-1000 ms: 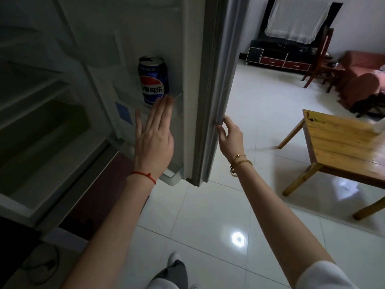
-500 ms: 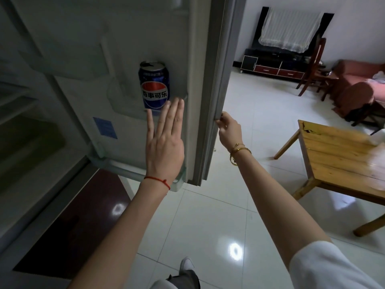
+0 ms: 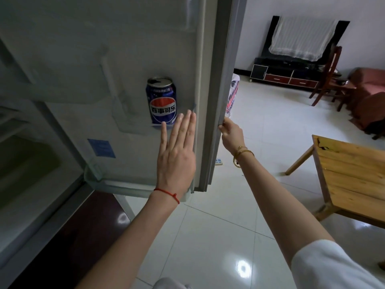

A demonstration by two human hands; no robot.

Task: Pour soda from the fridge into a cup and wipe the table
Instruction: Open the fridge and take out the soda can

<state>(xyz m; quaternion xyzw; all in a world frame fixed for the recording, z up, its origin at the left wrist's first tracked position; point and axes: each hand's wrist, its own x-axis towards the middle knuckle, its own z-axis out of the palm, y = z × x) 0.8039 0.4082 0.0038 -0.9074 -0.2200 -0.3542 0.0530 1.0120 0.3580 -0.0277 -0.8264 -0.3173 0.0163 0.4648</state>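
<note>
A blue soda can point(image 3: 162, 101) with a red, white and blue logo stands upright in a clear shelf on the inside of the open fridge door point(image 3: 116, 84). My left hand point(image 3: 177, 155) is flat and open just below the can, fingertips level with its base, holding nothing. My right hand point(image 3: 231, 133) grips the outer edge of the fridge door, fingers curled around it. No cup or cloth is in view.
The fridge interior point(image 3: 27, 163) with pale shelves lies to the left. A low wooden table point(image 3: 352, 176) stands on the glossy tiled floor at the right. Further back are a TV stand point(image 3: 285, 77), a wooden chair point(image 3: 329, 76) and a reddish sofa point(image 3: 373, 101).
The fridge door has swung wider, showing more of its inside face. My left hand has stayed flat under the can; my right hand keeps holding the door edge.
</note>
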